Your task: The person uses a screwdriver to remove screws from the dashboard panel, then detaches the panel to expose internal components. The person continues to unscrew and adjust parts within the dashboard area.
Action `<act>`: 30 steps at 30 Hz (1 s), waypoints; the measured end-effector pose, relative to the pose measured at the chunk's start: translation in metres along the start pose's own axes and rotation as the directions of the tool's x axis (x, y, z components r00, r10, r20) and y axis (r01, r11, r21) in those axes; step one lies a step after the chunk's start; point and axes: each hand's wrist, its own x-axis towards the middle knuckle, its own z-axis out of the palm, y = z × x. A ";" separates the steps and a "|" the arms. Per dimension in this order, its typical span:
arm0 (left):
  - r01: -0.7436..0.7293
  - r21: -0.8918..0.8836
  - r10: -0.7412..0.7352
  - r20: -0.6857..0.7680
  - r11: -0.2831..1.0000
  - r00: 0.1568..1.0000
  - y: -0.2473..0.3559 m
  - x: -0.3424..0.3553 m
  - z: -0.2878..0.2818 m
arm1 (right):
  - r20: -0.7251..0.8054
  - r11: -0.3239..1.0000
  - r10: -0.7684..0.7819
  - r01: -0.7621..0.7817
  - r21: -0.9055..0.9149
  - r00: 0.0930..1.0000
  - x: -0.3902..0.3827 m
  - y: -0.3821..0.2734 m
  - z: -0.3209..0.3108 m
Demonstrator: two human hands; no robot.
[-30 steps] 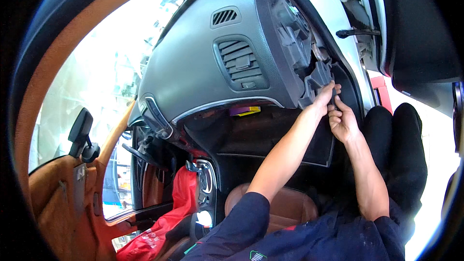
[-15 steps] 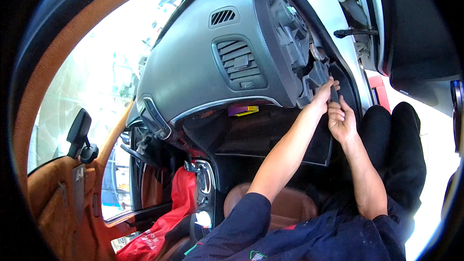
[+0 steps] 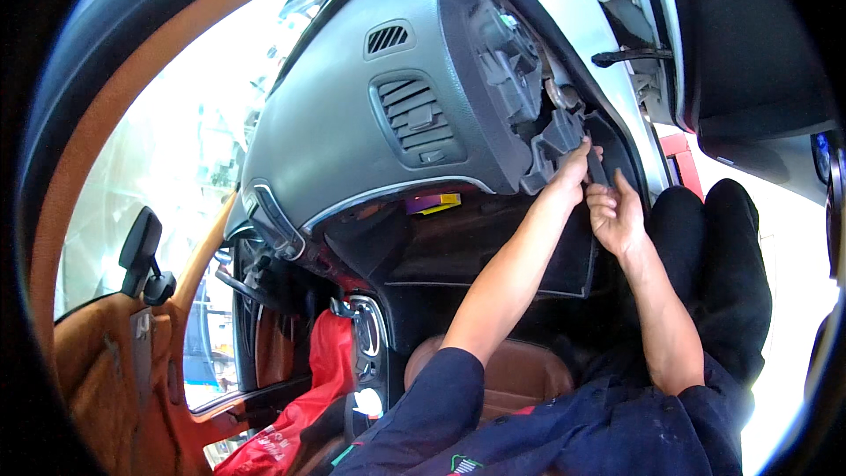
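Observation:
At the door-side end of the dashboard (image 3: 335, 137), both my hands are on a dark trim panel (image 3: 608, 148) beside the footwell. My left hand (image 3: 575, 167) reaches in with its fingers closed around the panel's inner edge, next to a grey plastic bracket (image 3: 552, 139). Just below and to the right, my right hand (image 3: 617, 216) has curled fingers and a raised thumb at the panel's lower end. Its fingertips are partly hidden against the dark part. The dashboard's end is uncovered, showing bare grey structure (image 3: 511, 62).
An open car door (image 3: 758, 44) stands at the right, with its check strap (image 3: 630, 57) reaching the body. Below the dashboard, a purple and yellow box (image 3: 432, 203) sits in the opening. A brown seat (image 3: 529, 375) and a red cover (image 3: 330, 344) lie nearer me.
The whole view has shifted slightly, so the dashboard appears farther left. My hands keep their places on the trim panel, with little visible movement.

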 end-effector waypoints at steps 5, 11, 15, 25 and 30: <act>0.073 -0.092 -0.069 0.041 0.993 0.997 0.003 0.000 0.001 | -0.120 0.714 -0.441 0.267 -0.647 0.889 0.012 0.014 0.003; 0.053 -0.142 -0.054 -0.001 0.988 0.999 0.009 -0.013 0.007 | -0.120 0.823 -0.432 0.336 -0.459 0.894 0.010 0.016 0.010; 0.028 -0.168 -0.034 -0.032 0.985 0.999 0.011 -0.009 0.010 | -0.138 0.977 -0.199 0.185 -0.105 0.970 0.018 0.006 -0.015; -0.049 -0.181 0.037 -0.072 0.982 0.997 0.015 -0.012 0.016 | -0.150 0.754 -0.571 0.443 -0.485 0.807 0.013 0.029 0.006; -0.054 0.030 0.053 0.040 0.998 0.998 0.019 -0.020 0.016 | -0.257 0.882 -0.331 0.201 -0.427 0.908 0.006 0.018 -0.001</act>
